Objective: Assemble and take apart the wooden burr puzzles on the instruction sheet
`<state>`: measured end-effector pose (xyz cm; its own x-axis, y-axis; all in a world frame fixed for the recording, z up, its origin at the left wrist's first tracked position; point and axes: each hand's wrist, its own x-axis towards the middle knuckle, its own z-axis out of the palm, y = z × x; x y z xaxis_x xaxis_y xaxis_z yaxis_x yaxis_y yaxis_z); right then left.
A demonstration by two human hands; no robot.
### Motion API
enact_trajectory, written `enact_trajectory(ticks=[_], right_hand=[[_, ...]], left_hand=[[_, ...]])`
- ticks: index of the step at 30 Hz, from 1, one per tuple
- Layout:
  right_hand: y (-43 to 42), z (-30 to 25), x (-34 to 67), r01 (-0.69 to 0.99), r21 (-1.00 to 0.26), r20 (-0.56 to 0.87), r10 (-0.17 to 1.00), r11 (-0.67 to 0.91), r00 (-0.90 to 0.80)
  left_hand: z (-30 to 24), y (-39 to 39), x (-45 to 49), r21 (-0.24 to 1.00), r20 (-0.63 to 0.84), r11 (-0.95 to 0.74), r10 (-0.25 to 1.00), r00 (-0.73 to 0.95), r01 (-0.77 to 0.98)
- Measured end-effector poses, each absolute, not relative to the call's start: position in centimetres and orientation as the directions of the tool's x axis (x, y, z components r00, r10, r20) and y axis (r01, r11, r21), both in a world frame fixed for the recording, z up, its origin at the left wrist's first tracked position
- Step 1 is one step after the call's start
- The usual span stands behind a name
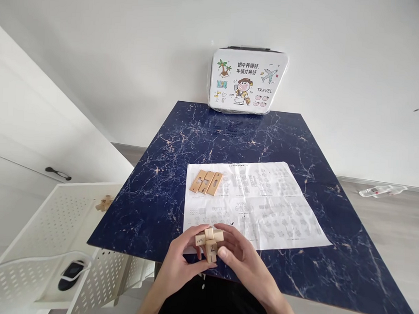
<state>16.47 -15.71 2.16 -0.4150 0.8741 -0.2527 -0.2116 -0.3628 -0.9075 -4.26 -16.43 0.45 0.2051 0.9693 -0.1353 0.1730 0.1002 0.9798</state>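
Observation:
A wooden interlocking puzzle [209,245] made of crossed, numbered blocks is held between both hands over the table's front edge. My left hand [182,254] closes on its left side, thumb below and fingers above. From the right, my right hand [242,256] grips it with the thumb near the lower blocks and the fingers behind. The far side of the puzzle is hidden by the fingers. Beyond the hands lies a creased paper sheet [263,200] printed with faint diagrams. On its upper left corner rest flat wooden pieces [206,182] with cut-outs and written numbers.
The blue marble-patterned table [224,139] stands against a white wall. At its back is a white printed case [248,80] in plastic wrap. Left of it, a white perforated shelf unit [67,202] holds another wooden puzzle [104,203] and a black mouse-like object [71,276]. A clear bottle [382,190] lies on the floor.

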Motion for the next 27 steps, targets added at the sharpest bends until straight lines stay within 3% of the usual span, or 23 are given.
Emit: enact_trajectory(ticks=[6,9,12,20,27], right_hand=[[-16.12,2.07,16.75,0.177,-0.978,-0.162,0.931,-0.108,-0.328],[-16.04,2.02,16.69,0.277,-0.960,-0.061,0.940,0.037,-0.337],[-16.00,2.06,16.60,0.282,-0.957,-0.035,0.933,0.072,-0.357],[-16.21,2.28,16.45,0.210,-0.974,-0.147,0.933,-0.080,-0.328],[-15.78,2.63,16.94,0.093,-0.980,-0.195,0.943,-0.176,-0.269]], left_hand=[[0.47,-16.52,-4.99,0.976,-0.208,0.186,0.951,0.227,0.113],[0.34,-16.64,-5.24,0.976,-0.215,0.196,0.947,0.237,0.099],[0.32,-16.71,-5.28,0.977,-0.209,0.192,0.951,0.228,0.097],[0.40,-16.49,-5.34,0.972,-0.211,0.175,0.942,0.261,0.155],[0.42,-16.48,-5.16,0.989,-0.147,0.134,0.950,0.275,0.067]])
